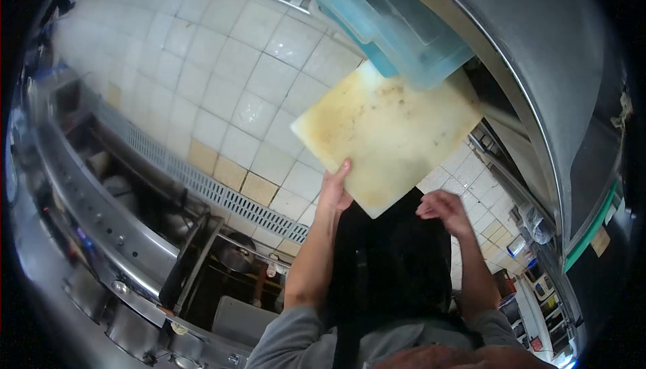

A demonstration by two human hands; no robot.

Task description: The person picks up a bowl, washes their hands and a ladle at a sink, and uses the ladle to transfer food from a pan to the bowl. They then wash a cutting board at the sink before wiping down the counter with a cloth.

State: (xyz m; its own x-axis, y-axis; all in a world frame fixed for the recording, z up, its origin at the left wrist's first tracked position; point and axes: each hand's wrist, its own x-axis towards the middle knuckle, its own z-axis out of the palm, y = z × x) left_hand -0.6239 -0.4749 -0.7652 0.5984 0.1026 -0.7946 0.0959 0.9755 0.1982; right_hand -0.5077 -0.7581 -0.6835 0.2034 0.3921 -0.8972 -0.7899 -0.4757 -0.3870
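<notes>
A worn, off-white cutting board (397, 137) with yellowish stains and dark marks is held out at a tilt in front of me. My left hand (337, 191) grips its near left edge, the thumb on top and the fingers underneath. To the right of the board's near corner is my right hand (445, 211), apart from the board. Its fingers are loosely curled with a small gap between the tips, and no object shows in them. Beyond the board, a translucent blue plastic tub (404, 32) overlaps its far edge.
A steel counter (114, 234) with pots (134, 328) runs along the left. Beside it, a slotted drain grate (215, 194) crosses the tiled floor (249, 73). A curved metal surface (538, 46) rises at right, and shelving with containers (545, 295) stands at lower right.
</notes>
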